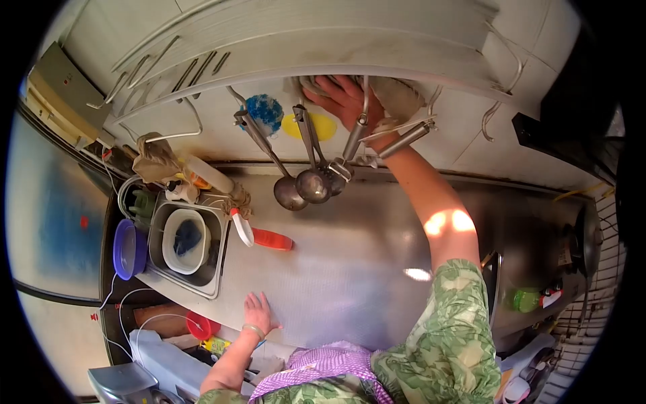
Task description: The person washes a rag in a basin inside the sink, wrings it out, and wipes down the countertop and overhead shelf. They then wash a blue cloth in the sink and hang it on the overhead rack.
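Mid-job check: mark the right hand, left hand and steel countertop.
Right hand [347, 102]: head view, back of the hand.
Left hand [258, 315]: head view, back of the hand.
Steel countertop [343, 269]: head view, bare surface.

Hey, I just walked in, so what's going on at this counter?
The person's right hand reaches up under the wall shelf, behind the hanging ladles and next to a pale cloth; whether it grips anything is hard to tell. The left hand rests open on the steel counter. A white tub sits in the sink.
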`<state>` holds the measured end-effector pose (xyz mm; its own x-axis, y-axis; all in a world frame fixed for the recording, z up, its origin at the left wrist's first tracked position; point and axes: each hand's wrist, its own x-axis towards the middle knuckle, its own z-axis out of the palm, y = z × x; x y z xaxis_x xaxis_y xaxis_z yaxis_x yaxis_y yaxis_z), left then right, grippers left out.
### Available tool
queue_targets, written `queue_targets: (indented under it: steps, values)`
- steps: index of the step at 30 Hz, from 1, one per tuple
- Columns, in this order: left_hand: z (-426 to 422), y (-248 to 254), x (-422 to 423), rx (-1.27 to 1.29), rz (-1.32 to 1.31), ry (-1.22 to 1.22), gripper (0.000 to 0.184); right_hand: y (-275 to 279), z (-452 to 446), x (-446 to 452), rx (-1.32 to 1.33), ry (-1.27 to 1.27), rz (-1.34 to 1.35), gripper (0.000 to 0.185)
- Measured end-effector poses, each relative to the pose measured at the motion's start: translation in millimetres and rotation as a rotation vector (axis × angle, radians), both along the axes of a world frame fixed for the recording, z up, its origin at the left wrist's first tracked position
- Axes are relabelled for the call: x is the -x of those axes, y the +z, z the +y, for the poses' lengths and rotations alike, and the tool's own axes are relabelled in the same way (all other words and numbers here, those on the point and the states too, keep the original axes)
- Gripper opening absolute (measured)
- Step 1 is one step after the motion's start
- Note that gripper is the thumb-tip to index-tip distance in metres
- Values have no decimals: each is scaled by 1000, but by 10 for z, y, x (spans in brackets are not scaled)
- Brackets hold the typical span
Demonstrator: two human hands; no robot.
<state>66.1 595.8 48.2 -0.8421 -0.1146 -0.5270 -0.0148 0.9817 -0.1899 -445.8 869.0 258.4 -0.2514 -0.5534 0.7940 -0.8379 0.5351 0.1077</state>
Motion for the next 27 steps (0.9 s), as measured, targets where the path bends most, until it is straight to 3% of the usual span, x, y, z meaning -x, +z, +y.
queue_targets:
  steps: [1,5,8,12,16,19,22,25,27]
  values:
    - [6,0,26,7,-13,5,133,-51,-82,19,21,28,-46,55]
    - [28,58,87,-11,-54,24,133,-804,-323,79,-259,-431,143,53]
    - [47,94,120,-12,-47,45,132,-1093,-334,-79,-290,-311,-586,51]
    - [86,156,142,-18,-68,108,132,-1694,-27,-485,-299,-334,-649,42]
    - [92,100,120,-16,-96,109,134,-1831,399,-572,-231,-433,-651,33]
    - [81,119,141,-29,-91,129,135,-1657,1028,-550,-51,-620,-670,27]
    - [84,138,127,-58,-84,137,136,-1454,1995,-600,114,-842,27,24]
    - [64,78,150,-52,-72,92,138,-1874,2820,-323,822,-1267,-252,31]
    - [-38,-37,-2,-29,-67,20,139,-2183,2983,-156,1218,-1080,-557,35]
